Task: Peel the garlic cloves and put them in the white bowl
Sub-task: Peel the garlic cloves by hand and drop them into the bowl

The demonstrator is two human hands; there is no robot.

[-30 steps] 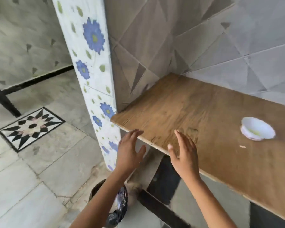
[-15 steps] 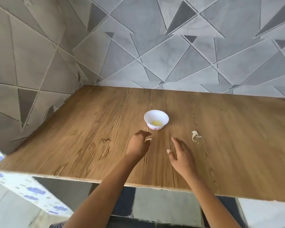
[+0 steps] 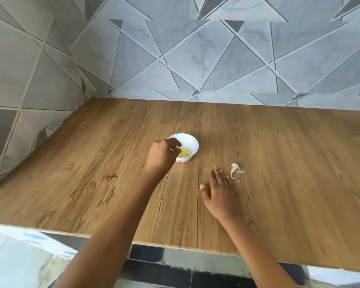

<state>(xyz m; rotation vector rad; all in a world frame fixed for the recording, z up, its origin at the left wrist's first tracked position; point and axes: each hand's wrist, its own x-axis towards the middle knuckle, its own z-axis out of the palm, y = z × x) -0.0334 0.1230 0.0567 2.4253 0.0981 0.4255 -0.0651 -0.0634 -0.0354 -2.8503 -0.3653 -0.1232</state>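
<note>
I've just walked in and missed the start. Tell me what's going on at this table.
A person is peeling garlic bare-handed at a wooden table. The left hand is over the near rim of the white bowl, fingers curled; whether it holds anything is unclear. Peeled cloves lie in the bowl. The right hand rests open on the table, beside a scrap of garlic skin.

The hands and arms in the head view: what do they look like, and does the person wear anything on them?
Nothing is worn. The left forearm and the right forearm are bare, with no sleeve in view. The left hand and the right hand have no glove, ring, watch or bracelet. The right hand's nails look short.
</note>
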